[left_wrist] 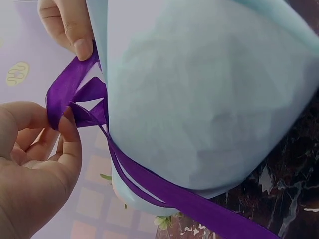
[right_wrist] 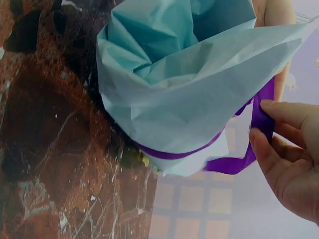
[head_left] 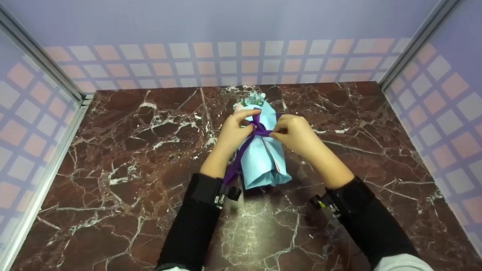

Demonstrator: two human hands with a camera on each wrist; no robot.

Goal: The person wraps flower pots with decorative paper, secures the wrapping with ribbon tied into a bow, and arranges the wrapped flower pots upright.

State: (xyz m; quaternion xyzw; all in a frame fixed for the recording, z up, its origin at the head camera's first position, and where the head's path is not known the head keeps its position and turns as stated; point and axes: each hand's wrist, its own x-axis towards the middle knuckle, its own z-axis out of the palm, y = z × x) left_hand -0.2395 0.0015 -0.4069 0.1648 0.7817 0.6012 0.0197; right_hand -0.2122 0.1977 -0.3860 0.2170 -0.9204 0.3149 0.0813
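A small bouquet in light blue wrapping paper [head_left: 260, 162] lies on the table, its pale blue flowers [head_left: 255, 98] toward the back. Purple ribbon [head_left: 234, 165] runs round its middle, with a loop and loose ends at the front. My left hand [head_left: 235, 130] pinches the ribbon between thumb and finger on the bouquet's left side. On the right, my right hand [head_left: 295, 131] pinches another stretch of ribbon [right_wrist: 262, 117] with thumb and index finger. One ribbon tail hangs down past the left wrist. In the left wrist view the paper [left_wrist: 199, 99] fills much of the picture.
The tabletop [head_left: 131, 158] is dark red-brown marble with white veins. Purple walls with a pink and white square pattern [head_left: 226, 62] enclose it at the back and both sides. Metal posts [head_left: 41, 52] stand at the corners. Both forearms wear black sleeves with wrist cameras [head_left: 228, 194].
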